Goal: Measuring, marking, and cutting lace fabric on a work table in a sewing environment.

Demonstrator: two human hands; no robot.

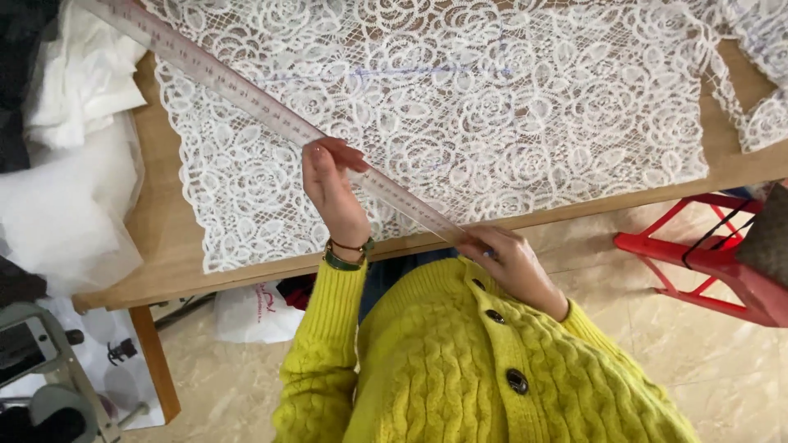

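nearest the camera a yellow cable-knit cardigan sleeve point(324, 344) is seen at 6 o'clock. the right hand point(509, 261) is curled at the near table edge, fingertips pinched on the lower end of the long clear plastic ruler point(271, 111). the left hand point(330, 193), with a green bangle point(345, 261) at the wrist, is laid over the ruler's middle, fingers bent and pressing it down; whether it is gripped cannot be told. the ruler is stretched diagonally toward 10 o'clock across the white floral lace fabric point(509, 107), which is spread over the wooden table point(164, 238). a red plastic stool point(706, 262) is seen at 3 o'clock on the beige tiled floor point(722, 369). white cloth heaps point(74, 164) are piled at 9 o'clock. the ruler's far end is cut off by the frame; a grey machine point(41, 369) at 8 o'clock is only partly shown.
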